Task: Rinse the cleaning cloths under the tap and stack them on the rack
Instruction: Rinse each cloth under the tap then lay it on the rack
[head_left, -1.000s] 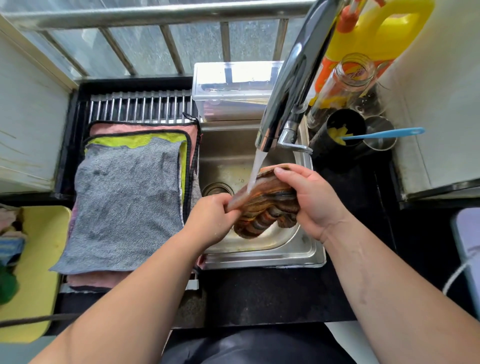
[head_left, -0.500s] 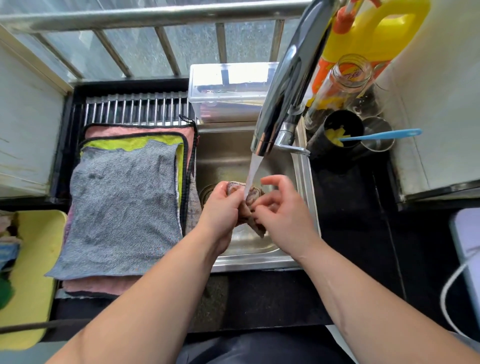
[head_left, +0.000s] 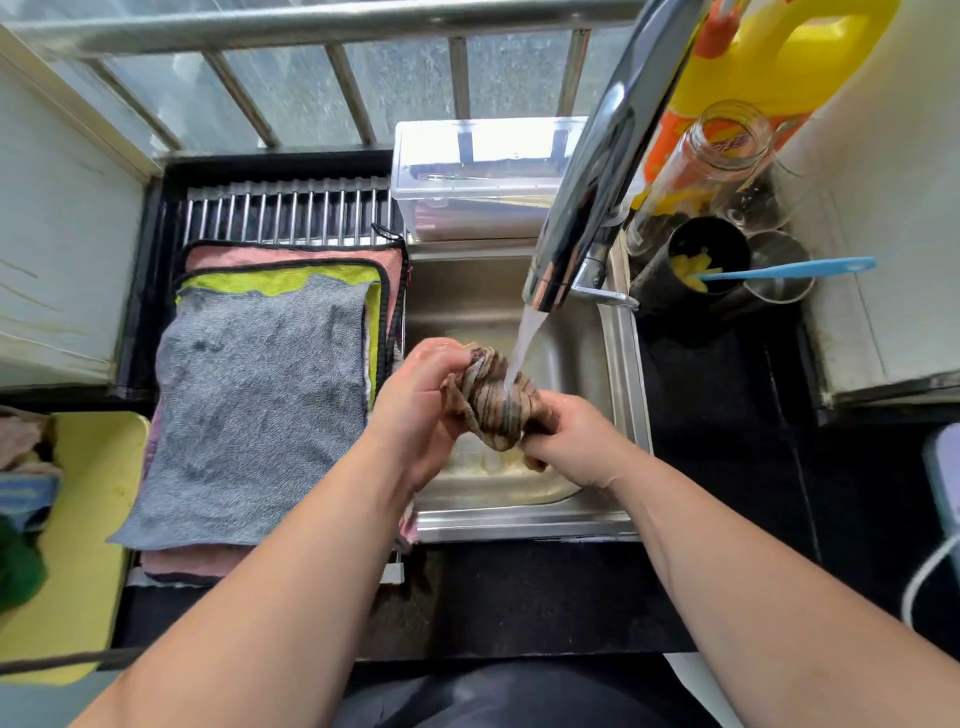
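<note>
- The striped cloth (head_left: 493, 402), brown with dark bands, is bunched into a tight twisted wad above the steel sink (head_left: 621, 374), held between both hands.
- The left hand (head_left: 415, 410) grips the wad's left end; its fingers (head_left: 440, 354) curl round the top of the bundle and press against the fabric.
- The right hand (head_left: 579, 441) holds the right and lower end, with its fingers (head_left: 550, 415) curled into the cloth, and a loose tail of fabric hangs out below them.
- Neither hand has any gap between fingers and cloth; both are closed firmly on it, with the wad's middle bare between them.
- The tap (head_left: 587, 182) arches over the basin from the upper right, and its water stream (head_left: 522, 343) falls straight onto the exposed middle of the wad, just beside the right fingers.
- To the left of the sink, the rack (head_left: 285, 213) carries a flat stack: a grey cloth (head_left: 260, 415) on top, a yellow-green cloth (head_left: 280, 280) showing beyond its far edge, and a pink cloth (head_left: 291, 254) underneath.
- The stack lies just beside the left wrist, apart from the striped cloth.
- A clear plastic box (head_left: 478, 176) sits behind the sink.
- A yellow bottle (head_left: 779, 52), a glass jar (head_left: 711, 150) and a black cup (head_left: 711, 249) holding a blue-handled utensil (head_left: 789, 267) stand to the right of the tap.
- The dark bench (head_left: 519, 597) runs along the sink's near edge.
</note>
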